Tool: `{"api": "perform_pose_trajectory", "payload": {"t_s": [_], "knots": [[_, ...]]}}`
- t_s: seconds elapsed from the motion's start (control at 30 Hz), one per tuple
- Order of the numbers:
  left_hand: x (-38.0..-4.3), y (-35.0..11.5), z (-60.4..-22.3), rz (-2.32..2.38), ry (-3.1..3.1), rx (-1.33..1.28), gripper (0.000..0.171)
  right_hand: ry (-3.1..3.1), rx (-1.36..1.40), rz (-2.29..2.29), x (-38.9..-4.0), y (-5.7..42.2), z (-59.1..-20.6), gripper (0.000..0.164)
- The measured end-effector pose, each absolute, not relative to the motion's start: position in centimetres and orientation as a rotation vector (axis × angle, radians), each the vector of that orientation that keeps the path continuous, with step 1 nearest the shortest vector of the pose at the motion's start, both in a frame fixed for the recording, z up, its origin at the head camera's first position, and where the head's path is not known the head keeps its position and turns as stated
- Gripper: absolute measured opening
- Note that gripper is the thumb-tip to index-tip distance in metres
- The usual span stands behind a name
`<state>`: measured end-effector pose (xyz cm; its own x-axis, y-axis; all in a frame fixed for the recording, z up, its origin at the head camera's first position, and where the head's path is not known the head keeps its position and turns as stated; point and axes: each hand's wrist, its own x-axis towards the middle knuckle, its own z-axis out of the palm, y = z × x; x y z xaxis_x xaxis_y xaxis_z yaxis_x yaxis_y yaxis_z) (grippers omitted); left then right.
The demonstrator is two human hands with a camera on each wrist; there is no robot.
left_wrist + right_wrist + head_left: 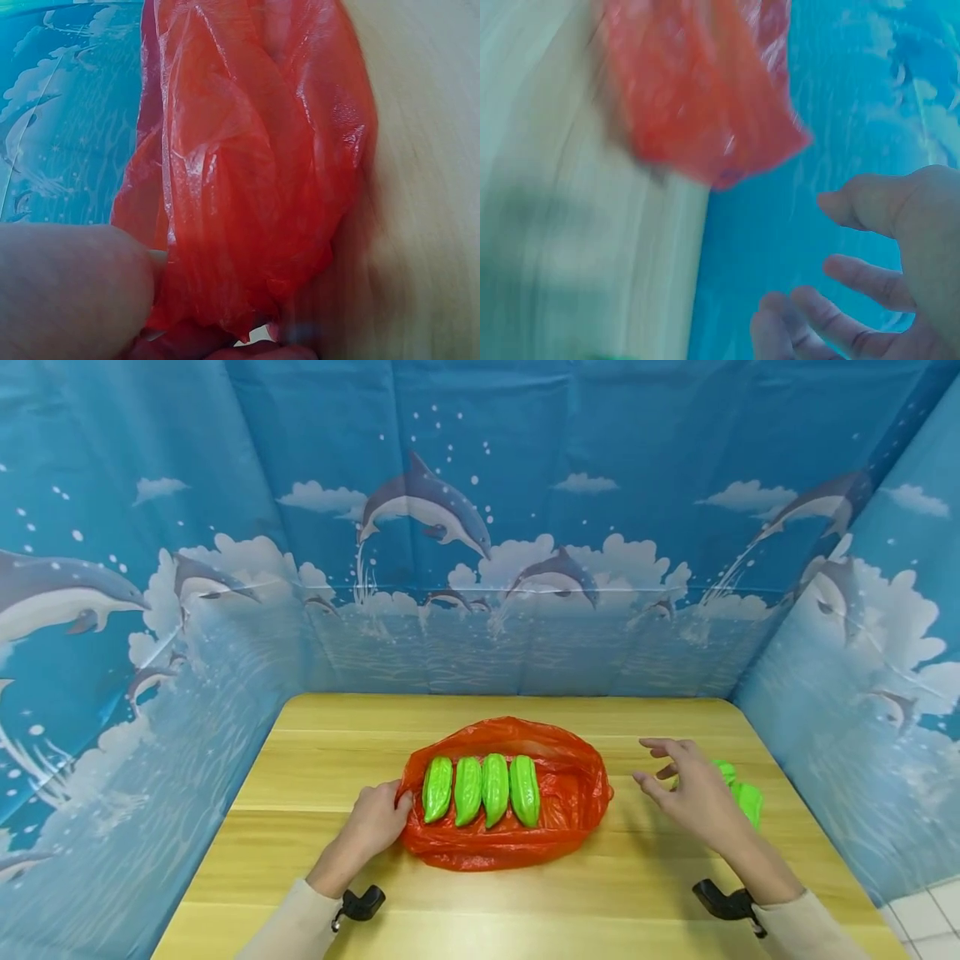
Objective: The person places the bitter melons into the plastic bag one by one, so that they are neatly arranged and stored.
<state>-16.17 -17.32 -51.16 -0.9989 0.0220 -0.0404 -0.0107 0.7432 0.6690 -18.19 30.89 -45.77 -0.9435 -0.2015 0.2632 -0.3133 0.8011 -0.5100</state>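
A red plastic bag (562, 797) lies spread open on the table. Inside it, several glossy bright green, ribbed, elongated fruit- or vegetable-like pieces (497, 789) form a row toward the left side. My left hand (377, 817) grips the bag's left edge; in the left wrist view the thumb (71, 292) presses against the gathered red film (225, 195), and the other fingers are mostly hidden. To the right of the bag, my right hand (693, 793) is in the air, fingers apart and holding nothing. Bright green items (748, 802) lie beyond it, partly covered by the hand.
The light wooden table (322, 760) stands against a blue curtain (517, 652) printed with dolphins, which also hangs on both sides. Each wrist carries a black camera mount (362, 903). White floor tiles (926, 914) show at the lower right.
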Motion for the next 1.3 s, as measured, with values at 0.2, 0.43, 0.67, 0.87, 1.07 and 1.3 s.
{"api": "perform_pose_trajectory", "payload": {"t_s": [0.2, 0.43, 0.67, 0.87, 1.07, 1.3], "knots": [[-16.2, -17.6, -50.7, 1.109, 2.879, 0.007, 0.024, -2.795, 0.295, 0.796, -18.5, 34.2, -47.3, 0.060], [-16.2, -17.4, -51.0, 1.112, 2.883, 0.028, 0.025, -2.827, 0.209, 0.677, -19.6, 39.1, -48.8, 0.068], [-15.8, -17.3, -51.3, 1.134, 2.823, 0.030, 0.026, -2.983, 0.063, 0.595, -20.6, 42.6, -49.9, 0.095], [-15.9, -17.5, -51.0, 1.128, 2.871, 0.022, 0.025, -3.042, 0.068, 0.608, -22.2, 43.4, -50.4, 0.107], [-15.5, -17.4, -51.2, 1.141, 2.843, 0.012, 0.026, -3.130, 0.157, 0.584, -22.4, 43.4, -50.1, 0.106], [-15.4, -17.2, -51.3, 1.139, 2.869, 0.038, 0.025, -3.134, 0.221, 0.619, -22.4, 43.2, -50.5, 0.102]]}}
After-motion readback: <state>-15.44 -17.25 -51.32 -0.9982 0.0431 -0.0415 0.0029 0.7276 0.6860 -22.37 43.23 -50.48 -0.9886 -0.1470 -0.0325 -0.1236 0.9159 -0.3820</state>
